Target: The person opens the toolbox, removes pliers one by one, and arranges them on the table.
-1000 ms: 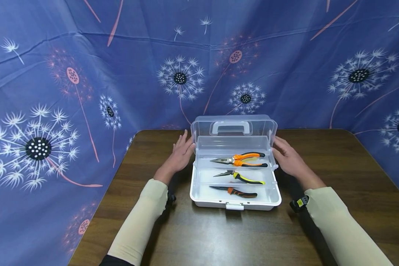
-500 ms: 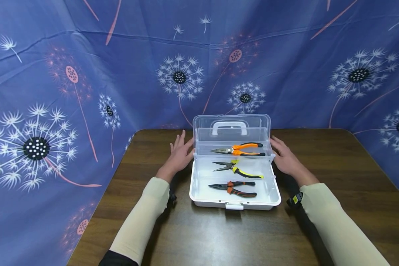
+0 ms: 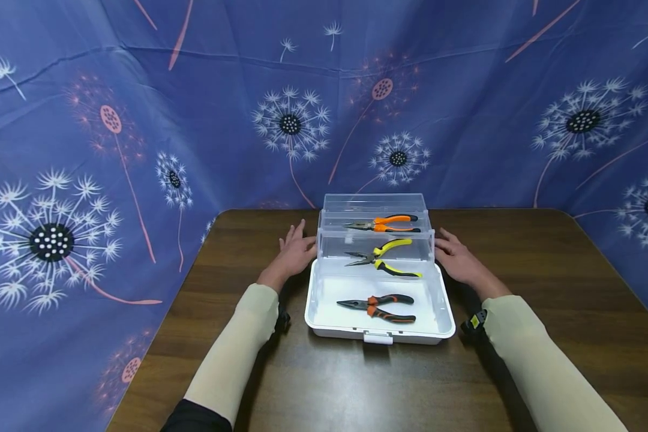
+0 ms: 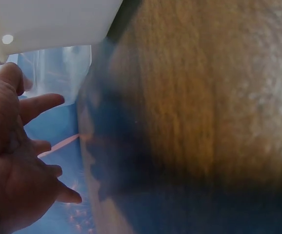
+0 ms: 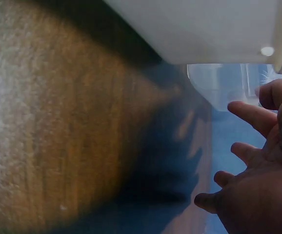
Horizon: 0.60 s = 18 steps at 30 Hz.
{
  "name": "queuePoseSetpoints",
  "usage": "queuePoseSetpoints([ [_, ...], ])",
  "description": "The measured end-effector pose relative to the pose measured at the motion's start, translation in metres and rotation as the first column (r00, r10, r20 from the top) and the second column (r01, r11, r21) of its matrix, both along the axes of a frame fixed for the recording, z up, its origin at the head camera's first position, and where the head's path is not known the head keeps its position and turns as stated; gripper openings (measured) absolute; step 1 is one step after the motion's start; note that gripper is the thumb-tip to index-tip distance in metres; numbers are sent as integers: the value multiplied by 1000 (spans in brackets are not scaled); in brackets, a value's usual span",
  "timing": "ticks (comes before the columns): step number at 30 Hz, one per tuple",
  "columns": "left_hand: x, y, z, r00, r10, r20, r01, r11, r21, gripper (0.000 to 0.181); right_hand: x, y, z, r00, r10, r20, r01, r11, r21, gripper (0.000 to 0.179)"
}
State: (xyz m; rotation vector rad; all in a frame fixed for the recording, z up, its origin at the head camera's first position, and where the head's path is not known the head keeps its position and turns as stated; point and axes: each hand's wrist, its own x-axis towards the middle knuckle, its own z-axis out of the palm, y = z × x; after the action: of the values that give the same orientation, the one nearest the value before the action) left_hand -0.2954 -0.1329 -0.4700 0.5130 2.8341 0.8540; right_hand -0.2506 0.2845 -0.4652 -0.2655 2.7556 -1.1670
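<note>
A toolbox with a white base (image 3: 324, 332) stands unfolded, its clear trays stepped up toward the back and its clear lid (image 3: 375, 200) swung behind them. Orange-and-black needle-nose pliers (image 3: 402, 218) lie in the upper tray, and yellow-and-black needle-nose pliers (image 3: 394, 245) in the tray below. Black needle-nose pliers (image 3: 394, 298) with orange marks rest on the base's floor. My left hand (image 3: 293, 254) has its fingers spread, thumb and index at the trays' left side. Mirroring it, my right hand (image 3: 461, 259) reaches the right side with fingers extended.
A brown wooden table (image 3: 561, 282) carries the toolbox. Behind it hangs a blue cloth (image 3: 464, 108) with dandelion prints, which also runs along the table's left. A white latch (image 3: 378, 338) sits on the toolbox's front edge.
The trays have risen and swung backward, spreading apart and uncovering more of the base. The lid has tipped down behind them, its handle no longer plainly seen. Both hands have stayed at the sides.
</note>
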Motion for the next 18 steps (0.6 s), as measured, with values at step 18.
queuePoseSetpoints([
  [18, 7, 2, 4, 994, 53, 100, -57, 997, 44, 56, 8, -3, 2, 998, -49, 33, 48, 998, 42, 59],
])
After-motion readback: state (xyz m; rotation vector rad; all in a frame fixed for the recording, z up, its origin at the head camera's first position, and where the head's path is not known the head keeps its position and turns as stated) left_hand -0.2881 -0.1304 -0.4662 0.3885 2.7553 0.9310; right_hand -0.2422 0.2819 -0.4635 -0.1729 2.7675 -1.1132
